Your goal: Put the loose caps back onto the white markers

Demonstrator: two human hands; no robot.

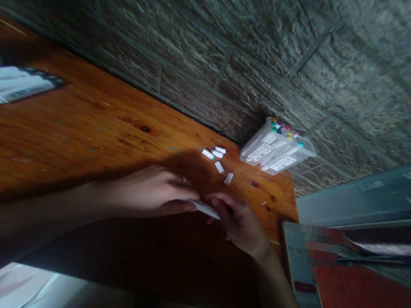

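Note:
Between both hands, over the front part of the wooden table, is a white marker (205, 208). My left hand (155, 190) pinches its left end between thumb and fingers and wears a ring. The fingers of my right hand (237, 223) close around the other end, which they partly hide. Just beyond the hands lie several loose white marker caps (219, 167), one of them with a teal edge. One more cap (228, 178) lies nearest to my right hand.
Two clear plastic boxes (259, 144) of colour-tipped markers stand against the stone wall (207, 36). White markers (18, 87) lie at the far left of the wooden table (89, 126). A flat framed panel (299, 266) is beside the table's right edge.

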